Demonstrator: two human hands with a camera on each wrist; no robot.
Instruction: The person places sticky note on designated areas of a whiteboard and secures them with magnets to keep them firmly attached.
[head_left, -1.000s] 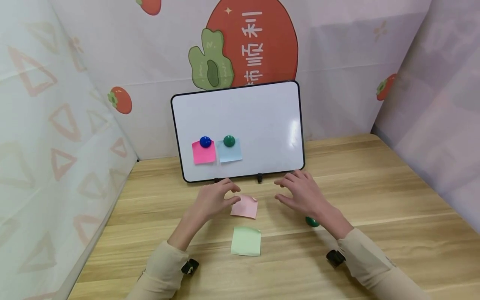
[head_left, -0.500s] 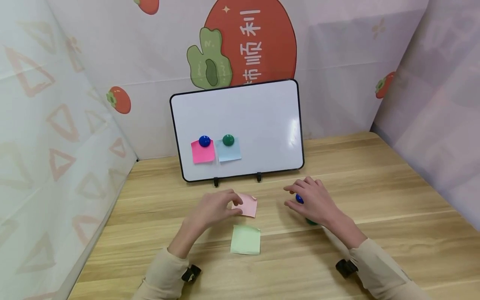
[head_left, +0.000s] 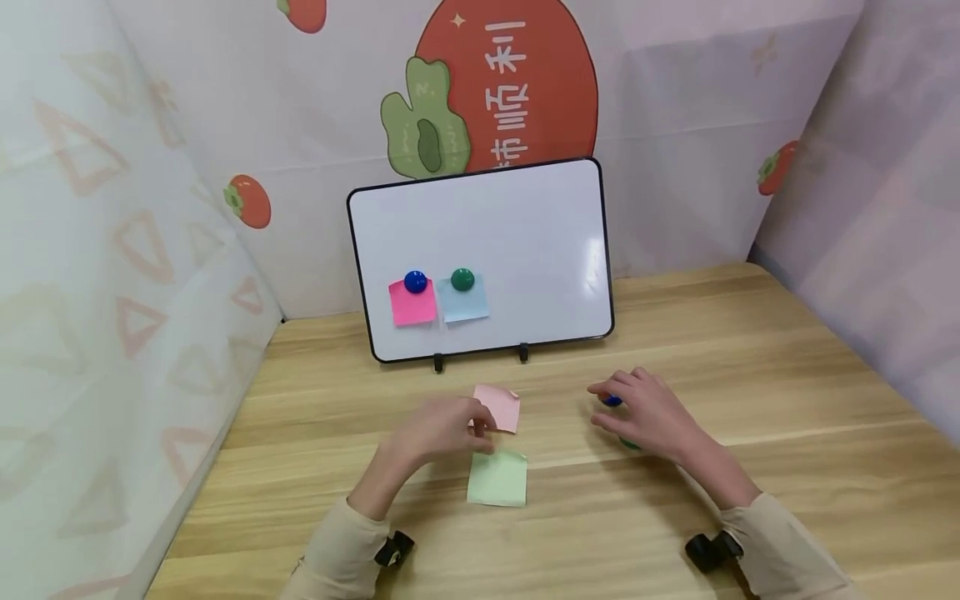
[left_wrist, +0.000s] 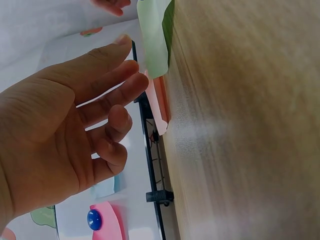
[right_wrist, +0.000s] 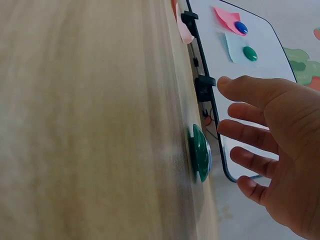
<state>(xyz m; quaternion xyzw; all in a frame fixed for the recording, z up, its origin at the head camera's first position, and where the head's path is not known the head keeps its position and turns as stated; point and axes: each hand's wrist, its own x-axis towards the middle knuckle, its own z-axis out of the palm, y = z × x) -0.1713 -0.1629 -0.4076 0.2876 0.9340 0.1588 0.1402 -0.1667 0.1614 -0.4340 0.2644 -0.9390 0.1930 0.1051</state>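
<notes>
done: hot-pink note (head_left: 412, 310), blue note (head_left: 463, 308) under magnets (head_left: 416, 282) on board (head_left: 540, 242), near back edge. apparently remaining: pink note (head_left: 504, 407), green note (head_left: 498, 481) mid-tabletop (head_left: 570, 533); loose blue magnet (head_left: 612, 401), loose green magnet (right_wrist: 202, 152) toward right edge. left hand (head_left: 447, 429): grip loosely curled, empty. right hand (head_left: 652, 418): grip wide, empty.

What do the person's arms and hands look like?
Long beige sleeves cover the arms down near the wrists. A small, chunky black gadget sits at each sleeve's end. The hands are bare: no gloves, and no rings showing.
</notes>
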